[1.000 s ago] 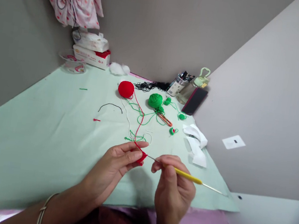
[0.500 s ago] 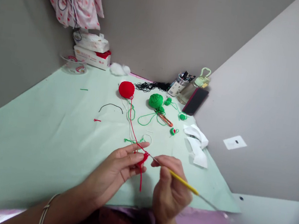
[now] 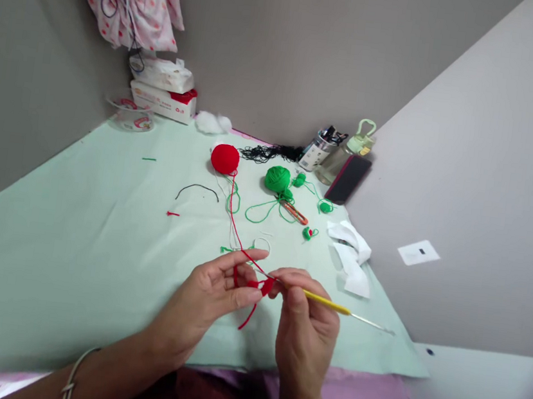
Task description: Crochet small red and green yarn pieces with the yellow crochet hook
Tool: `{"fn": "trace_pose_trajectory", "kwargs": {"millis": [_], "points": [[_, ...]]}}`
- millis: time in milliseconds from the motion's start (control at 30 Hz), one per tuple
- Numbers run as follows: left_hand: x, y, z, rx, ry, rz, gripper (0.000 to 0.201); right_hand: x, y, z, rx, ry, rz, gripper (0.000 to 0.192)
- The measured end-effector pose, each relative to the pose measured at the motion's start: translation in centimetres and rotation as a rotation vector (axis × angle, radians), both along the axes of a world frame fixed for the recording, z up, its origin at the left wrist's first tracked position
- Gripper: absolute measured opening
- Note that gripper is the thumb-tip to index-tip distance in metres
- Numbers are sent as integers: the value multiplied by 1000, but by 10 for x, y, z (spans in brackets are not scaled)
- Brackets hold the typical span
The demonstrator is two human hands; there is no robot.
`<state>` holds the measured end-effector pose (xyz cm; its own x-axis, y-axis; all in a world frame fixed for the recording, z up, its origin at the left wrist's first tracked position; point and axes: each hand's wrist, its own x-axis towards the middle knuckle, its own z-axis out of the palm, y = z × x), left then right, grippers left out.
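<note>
My left hand [image 3: 215, 297] pinches a small red crochet piece [image 3: 267, 285] between thumb and fingers, with the working yarn drawn over its raised index finger. In my right hand [image 3: 307, 321] is a crochet hook [image 3: 326, 303] with a yellow grip, held like a pen. Its metal tip meets the crochet piece, partly hidden by my fingers. A short red tail [image 3: 247, 317] hangs below the piece. From my left index finger the red strand [image 3: 234, 221] runs back to a red yarn ball [image 3: 225, 159].
Beyond my hands lie a green yarn ball [image 3: 277, 179], orange-handled scissors or cutter [image 3: 294, 212], small green pieces [image 3: 326, 206] and white paper strips [image 3: 350, 261]. A phone [image 3: 349, 179], bottle [image 3: 333, 166], pen holder [image 3: 317, 152] and black yarn [image 3: 272, 153] stand or lie farther back.
My right hand has tipped the hook to a flatter angle, its rear end rising. The crochet piece has turned and shifted slightly right, and its tail now slants left. My left thumb has moved right.
</note>
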<state>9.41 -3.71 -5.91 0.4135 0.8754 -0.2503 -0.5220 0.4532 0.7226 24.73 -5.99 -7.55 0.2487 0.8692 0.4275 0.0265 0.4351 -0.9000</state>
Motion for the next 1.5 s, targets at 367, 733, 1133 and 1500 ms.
{"fn": "trace_pose_trajectory", "kwargs": {"millis": [367,733,1133,1500], "points": [[-5,2,5,26,73,77,35,-2,-5,6,31,-27,33,19],[-7,2,3,135,179,81,31,-3,-12,8,173,-283,-53,26],[-5,1,9,165,209,148,37,-2,-14,10,204,-418,-64,25],[-7,0,11,272,405,158,29,-3,-15,11,195,-424,-54,27]]}}
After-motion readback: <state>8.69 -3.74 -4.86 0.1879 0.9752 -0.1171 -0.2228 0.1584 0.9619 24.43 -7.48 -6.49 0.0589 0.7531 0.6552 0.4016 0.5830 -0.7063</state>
